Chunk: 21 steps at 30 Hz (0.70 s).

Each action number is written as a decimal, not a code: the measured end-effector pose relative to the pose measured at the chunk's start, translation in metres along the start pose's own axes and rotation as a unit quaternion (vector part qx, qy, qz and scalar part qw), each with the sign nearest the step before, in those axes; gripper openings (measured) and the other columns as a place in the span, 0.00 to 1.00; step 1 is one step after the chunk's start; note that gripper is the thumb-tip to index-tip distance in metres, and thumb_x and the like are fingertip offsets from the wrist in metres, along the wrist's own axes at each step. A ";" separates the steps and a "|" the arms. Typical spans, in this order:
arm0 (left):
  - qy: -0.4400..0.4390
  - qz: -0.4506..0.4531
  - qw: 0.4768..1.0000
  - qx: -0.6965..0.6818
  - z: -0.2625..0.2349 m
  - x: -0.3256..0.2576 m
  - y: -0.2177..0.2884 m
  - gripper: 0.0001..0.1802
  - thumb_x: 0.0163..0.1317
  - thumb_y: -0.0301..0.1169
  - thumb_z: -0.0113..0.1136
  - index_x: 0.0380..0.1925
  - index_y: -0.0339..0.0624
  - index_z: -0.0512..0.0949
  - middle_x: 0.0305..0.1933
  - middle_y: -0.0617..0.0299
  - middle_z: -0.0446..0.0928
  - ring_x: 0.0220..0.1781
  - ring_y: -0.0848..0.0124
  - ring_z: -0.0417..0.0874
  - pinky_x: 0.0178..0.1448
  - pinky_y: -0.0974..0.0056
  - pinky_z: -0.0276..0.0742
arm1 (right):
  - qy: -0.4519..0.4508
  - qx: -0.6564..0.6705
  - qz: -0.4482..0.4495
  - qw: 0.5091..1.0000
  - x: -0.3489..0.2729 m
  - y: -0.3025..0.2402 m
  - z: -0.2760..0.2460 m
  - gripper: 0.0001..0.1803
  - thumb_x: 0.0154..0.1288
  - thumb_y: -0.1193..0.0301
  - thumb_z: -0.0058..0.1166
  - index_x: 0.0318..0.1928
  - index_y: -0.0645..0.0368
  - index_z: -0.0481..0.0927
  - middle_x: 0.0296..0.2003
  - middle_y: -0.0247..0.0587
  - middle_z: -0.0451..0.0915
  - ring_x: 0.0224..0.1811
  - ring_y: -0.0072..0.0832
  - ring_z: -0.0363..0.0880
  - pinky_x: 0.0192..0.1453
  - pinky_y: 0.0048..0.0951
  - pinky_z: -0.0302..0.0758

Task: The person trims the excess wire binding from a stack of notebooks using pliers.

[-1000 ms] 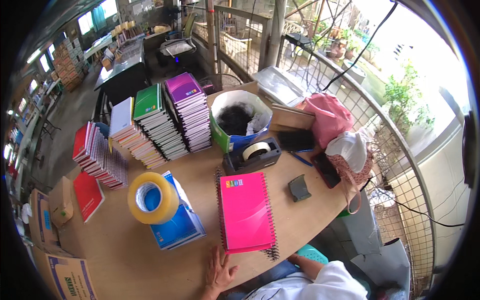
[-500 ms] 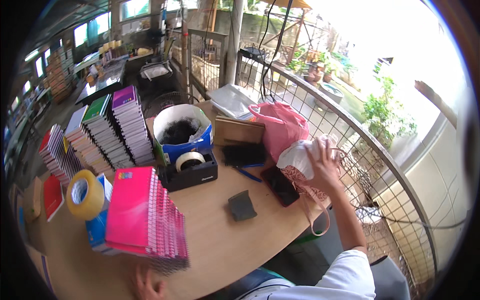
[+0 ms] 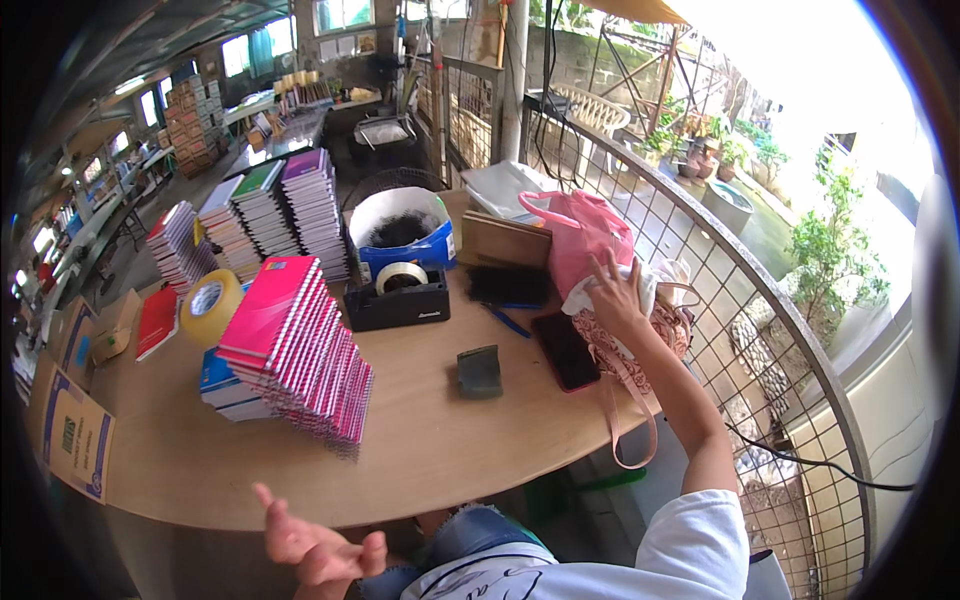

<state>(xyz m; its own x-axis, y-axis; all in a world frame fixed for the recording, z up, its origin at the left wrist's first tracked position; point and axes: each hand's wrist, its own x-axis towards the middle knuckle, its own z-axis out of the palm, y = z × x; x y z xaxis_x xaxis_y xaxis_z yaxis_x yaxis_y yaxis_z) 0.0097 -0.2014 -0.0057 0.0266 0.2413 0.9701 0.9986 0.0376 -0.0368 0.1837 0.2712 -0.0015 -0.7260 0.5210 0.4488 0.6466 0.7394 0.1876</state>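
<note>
My left hand is raised off the table's front edge, palm turned up, fingers spread and holding nothing. My right hand reaches out to the far right, its fingers stretched over a crumpled white cloth lying on a pink patterned bag. Those fingertips come up to a plain pink bag behind. A strap of the patterned bag hangs over the table edge. Beside the bag lies a dark-screened phone. A stack of pink spiral notebooks stands toward the left.
Behind the notebooks stand a clear tape roll, a black tape dispenser and a blue-and-white container. A small dark block and a blue pen lie mid-table. More notebook stacks rise behind. A metal grille borders the right.
My left hand has lifted off the table toward me and turned palm up. The right hand has shifted left across the cloth toward the plain pink bag. The view has shifted too.
</note>
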 end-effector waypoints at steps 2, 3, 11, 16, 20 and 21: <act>-0.017 -0.015 0.999 -0.040 0.008 0.002 0.007 0.35 0.54 0.40 0.61 0.61 0.54 0.58 0.65 0.45 0.53 0.68 0.48 0.59 0.72 0.33 0.54 | 0.084 0.076 0.047 0.992 0.012 0.024 -0.005 0.22 0.45 0.76 0.60 0.46 0.52 0.84 0.55 0.37 0.78 0.66 0.44 0.66 0.75 0.62 0.47; -0.026 -0.012 0.998 -0.062 0.009 0.003 0.009 0.36 0.54 0.40 0.61 0.62 0.54 0.58 0.65 0.45 0.54 0.67 0.48 0.60 0.72 0.33 0.54 | 0.162 0.116 0.070 0.977 0.018 0.035 -0.012 0.22 0.45 0.80 0.56 0.44 0.54 0.84 0.51 0.37 0.80 0.63 0.44 0.69 0.74 0.61 0.49; -0.097 -0.238 0.919 -0.300 0.036 0.076 0.022 0.47 0.54 0.35 0.71 0.69 0.41 0.53 0.73 0.42 0.55 0.73 0.50 0.58 0.70 0.46 0.59 | 0.223 0.601 -0.089 0.762 0.016 -0.103 -0.258 0.15 0.54 0.84 0.48 0.42 0.66 0.83 0.38 0.36 0.83 0.40 0.19 0.78 0.48 0.20 0.70; -0.042 -0.247 0.882 -0.400 0.036 0.136 0.007 0.56 0.57 0.41 0.69 0.74 0.40 0.40 0.77 0.45 0.46 0.77 0.48 0.50 0.74 0.45 0.51 | 0.204 0.712 -0.174 0.649 -0.023 -0.142 -0.310 0.19 0.48 0.76 0.49 0.43 0.71 0.80 0.38 0.43 0.82 0.39 0.24 0.79 0.45 0.20 0.73; -0.239 -0.130 0.908 -0.318 -0.017 0.133 -0.001 0.56 0.58 0.37 0.69 0.75 0.41 0.39 0.76 0.50 0.51 0.75 0.60 0.57 0.74 0.56 0.55 | 0.088 0.824 -0.173 0.532 -0.024 -0.187 -0.256 0.18 0.51 0.76 0.49 0.44 0.70 0.80 0.38 0.42 0.82 0.40 0.25 0.79 0.45 0.21 0.73; -0.287 -0.190 0.842 -0.416 -0.029 0.139 0.007 0.50 0.57 0.37 0.69 0.72 0.39 0.48 0.68 0.52 0.62 0.67 0.63 0.66 0.68 0.57 0.62 | 0.058 0.837 -0.162 0.519 -0.027 -0.194 -0.245 0.18 0.52 0.76 0.49 0.44 0.70 0.79 0.38 0.42 0.82 0.40 0.25 0.79 0.46 0.22 0.73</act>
<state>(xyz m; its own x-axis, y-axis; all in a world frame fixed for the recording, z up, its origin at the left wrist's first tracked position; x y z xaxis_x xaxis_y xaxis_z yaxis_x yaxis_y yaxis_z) 0.0213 -0.1960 0.1358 -0.0895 0.8029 0.5893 0.6234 -0.4163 0.6618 0.1356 0.0091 0.1643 -0.6514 0.2969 0.6982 -0.6853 0.1646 -0.7094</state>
